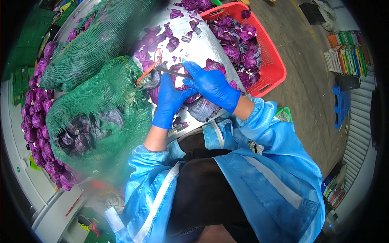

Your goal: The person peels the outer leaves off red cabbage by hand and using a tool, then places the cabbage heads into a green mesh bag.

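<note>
Both my hands wear blue gloves over a metal table with purple cabbage leaves. My right hand [211, 86] grips a knife [173, 72], whose dark blade points left towards an orange tie [151, 70]. My left hand [170, 98] is just below the blade, thumb towards the right hand; whether it holds anything cannot be told. A dark cabbage [152, 79] lies beside its fingertips, near the tied neck of a green mesh sack [121, 91]. Through an opening in that sack, dark red cabbages [82, 133] show. Loose outer leaves [203, 108] lie between and below the hands.
A red perforated crate [275, 65] full of cabbage leaves stands against the table's right side. Another green mesh sack [88, 48] lies at upper left. Trimmed purple cabbages [38, 118] are piled along the far left. Stacked crates [346, 60] stand across the floor at right.
</note>
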The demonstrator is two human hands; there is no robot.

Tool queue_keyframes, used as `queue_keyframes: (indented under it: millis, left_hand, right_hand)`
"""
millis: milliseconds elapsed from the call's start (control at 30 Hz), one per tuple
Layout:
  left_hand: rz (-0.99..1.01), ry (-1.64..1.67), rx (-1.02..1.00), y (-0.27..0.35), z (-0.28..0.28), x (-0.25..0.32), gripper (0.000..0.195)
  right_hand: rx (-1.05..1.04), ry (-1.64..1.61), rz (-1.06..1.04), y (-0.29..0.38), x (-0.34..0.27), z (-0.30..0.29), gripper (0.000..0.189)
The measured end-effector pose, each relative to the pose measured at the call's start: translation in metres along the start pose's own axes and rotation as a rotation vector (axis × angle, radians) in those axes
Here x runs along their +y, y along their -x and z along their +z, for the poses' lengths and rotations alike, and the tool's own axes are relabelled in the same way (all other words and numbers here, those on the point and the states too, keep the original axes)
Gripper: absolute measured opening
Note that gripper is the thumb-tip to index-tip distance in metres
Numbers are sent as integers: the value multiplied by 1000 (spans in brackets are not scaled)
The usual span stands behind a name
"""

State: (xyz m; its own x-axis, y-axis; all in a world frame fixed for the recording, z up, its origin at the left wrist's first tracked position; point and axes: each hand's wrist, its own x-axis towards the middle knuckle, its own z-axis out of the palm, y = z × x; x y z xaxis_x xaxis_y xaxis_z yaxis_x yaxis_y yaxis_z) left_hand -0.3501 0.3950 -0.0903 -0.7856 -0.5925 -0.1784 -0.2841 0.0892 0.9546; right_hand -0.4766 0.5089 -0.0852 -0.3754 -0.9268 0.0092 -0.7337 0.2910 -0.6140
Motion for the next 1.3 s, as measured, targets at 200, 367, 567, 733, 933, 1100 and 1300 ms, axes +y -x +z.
queue_keyframes:
  millis: [200,367,567,733,933,1100,1300]
  left_hand:
    - [-62,-226,3,0,1,-13,109]
    - [-55,-335,89,23,6,-8,123]
    - [91,-67,89,40,7,-23,124]
    - [-36,-322,67,21,0,-10,119]
    - [-10,-524,59,5,9,-2,97]
    - [-73,-540,35,-2,12,7,101]
    - [57,-743,159,18,24,7,113]
  right_hand:
    - [-13,-65,77,-33,20,2,47]
    - [-35,-117,253,-59,34,12,52]
    - [-4,51,508,-51,85,7,56]
    - [127,141,93,-3,3,-6,65]
    - [98,293,34,28,-2,-1,63]
    - [59,292,57,21,2,5,61]
    - [30,-172,521,-10,34,-26,53]
